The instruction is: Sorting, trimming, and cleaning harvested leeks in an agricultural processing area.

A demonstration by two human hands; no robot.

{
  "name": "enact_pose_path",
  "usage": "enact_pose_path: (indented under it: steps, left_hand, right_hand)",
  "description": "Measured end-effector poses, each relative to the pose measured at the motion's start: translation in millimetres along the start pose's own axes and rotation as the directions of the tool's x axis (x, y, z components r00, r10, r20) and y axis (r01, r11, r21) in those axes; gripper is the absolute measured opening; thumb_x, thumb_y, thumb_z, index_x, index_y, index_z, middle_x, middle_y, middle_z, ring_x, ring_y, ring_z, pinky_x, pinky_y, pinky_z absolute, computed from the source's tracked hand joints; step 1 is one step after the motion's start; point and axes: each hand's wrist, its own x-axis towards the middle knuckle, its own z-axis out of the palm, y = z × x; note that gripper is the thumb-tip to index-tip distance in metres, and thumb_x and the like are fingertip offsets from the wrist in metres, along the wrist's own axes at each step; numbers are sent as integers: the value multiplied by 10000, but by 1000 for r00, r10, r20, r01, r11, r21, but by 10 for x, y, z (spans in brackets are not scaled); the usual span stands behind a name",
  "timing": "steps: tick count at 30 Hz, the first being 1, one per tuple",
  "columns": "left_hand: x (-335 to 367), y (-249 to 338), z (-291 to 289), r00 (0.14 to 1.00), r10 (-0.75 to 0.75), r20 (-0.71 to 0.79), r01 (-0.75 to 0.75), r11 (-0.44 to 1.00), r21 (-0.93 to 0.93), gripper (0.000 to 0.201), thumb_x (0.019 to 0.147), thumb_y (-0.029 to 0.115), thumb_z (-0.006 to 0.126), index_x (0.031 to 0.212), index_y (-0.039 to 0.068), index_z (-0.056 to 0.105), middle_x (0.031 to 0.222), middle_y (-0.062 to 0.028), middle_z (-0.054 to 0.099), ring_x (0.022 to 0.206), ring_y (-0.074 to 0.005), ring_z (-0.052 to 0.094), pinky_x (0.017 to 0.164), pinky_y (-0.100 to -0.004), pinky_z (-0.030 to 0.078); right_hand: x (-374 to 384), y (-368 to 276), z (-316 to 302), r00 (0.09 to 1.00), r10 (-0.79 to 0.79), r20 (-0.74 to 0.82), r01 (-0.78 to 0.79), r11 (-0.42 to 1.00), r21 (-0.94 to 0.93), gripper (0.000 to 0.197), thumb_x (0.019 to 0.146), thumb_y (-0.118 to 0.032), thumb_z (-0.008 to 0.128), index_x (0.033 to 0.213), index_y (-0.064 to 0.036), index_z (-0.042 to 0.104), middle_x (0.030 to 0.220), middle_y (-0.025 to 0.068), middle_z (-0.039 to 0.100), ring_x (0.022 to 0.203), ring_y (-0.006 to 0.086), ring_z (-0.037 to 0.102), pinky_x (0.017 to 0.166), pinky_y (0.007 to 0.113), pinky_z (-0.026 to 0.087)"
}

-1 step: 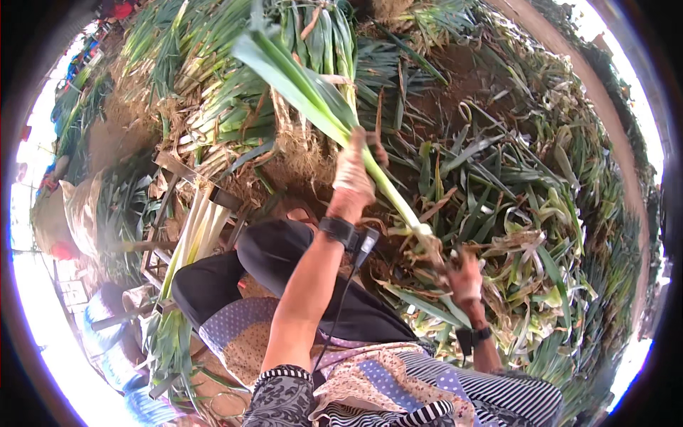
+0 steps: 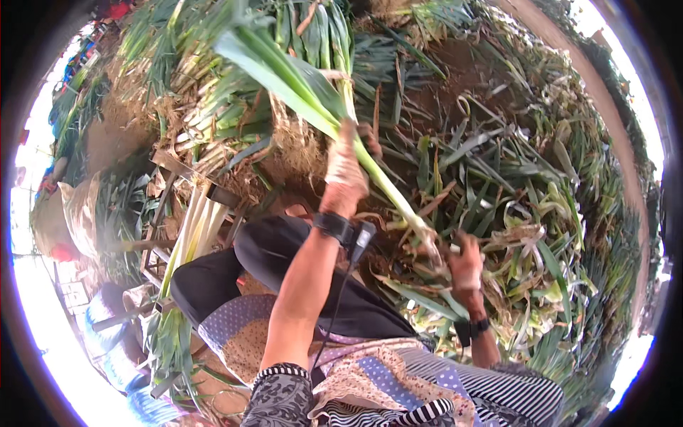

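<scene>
A long leek [image 2: 388,186] slants across the middle, its green leaves at the upper left and its roots at the lower right. My left hand [image 2: 346,167], in a pale, dirty glove, is wrapped round the stalk just below the leaves. Beside the root end is my right hand [image 2: 466,267], gloved too, with its fingers curled in. Whatever it may pinch is too blurred to make out. Right behind my left hand stands a bundle of leeks [image 2: 324,39] with brown roots. Peeled leaves [image 2: 519,242] lie heaped around my right hand.
At my left knee, several trimmed leeks [image 2: 199,224] rest in a metal frame [image 2: 160,213]. More leeks [image 2: 206,114] are piled farther back on the left. A pale sack [image 2: 80,213] stands at the far left. A dirt path [image 2: 605,107] runs along the right.
The leek and my left hand have shifted slightly left. My right hand has moved up a little, and a small gap shows between it and the root end.
</scene>
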Motion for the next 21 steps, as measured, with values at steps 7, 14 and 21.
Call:
enact_pose_path:
  steps: [7, 14, 21]
  left_hand:
    - [-65, 527, 24, 974, 226, 11, -224, 956, 188, 686, 700, 700, 598, 904, 49, 529, 623, -10, 451, 568, -139, 456, 551, -300, 423]
    - [-137, 686, -81, 952, 285, 112, -291, 956, 37, 755, 668, 776, 536, 924, 65, 513, 541, 25, 393, 494, -98, 383, 505, -255, 333]
    - [-152, 734, 20, 933, 228, 280, -247, 968, 35, 737, 593, 837, 494, 799, 131, 525, 495, 50, 353, 446, -85, 334, 444, -248, 283]
  right_hand:
    - [923, -1571, 304, 870, -329, -368, 404, 903, 148, 495, 803, -420, 637, 1154, -79, 565, 1070, 152, 575, 961, 282, 559, 767, 380, 499]
    - [1175, -2074, 699, 956, -279, -86, 292, 928, 233, 458, 884, -431, 490, 1147, -65, 571, 880, 177, 606, 879, 295, 592, 758, 389, 465]
    - [2182, -1758, 1580, 681, 67, 729, -264, 951, 159, 535, 891, -451, 376, 879, 39, 591, 702, 197, 587, 686, 283, 566, 622, 424, 403]
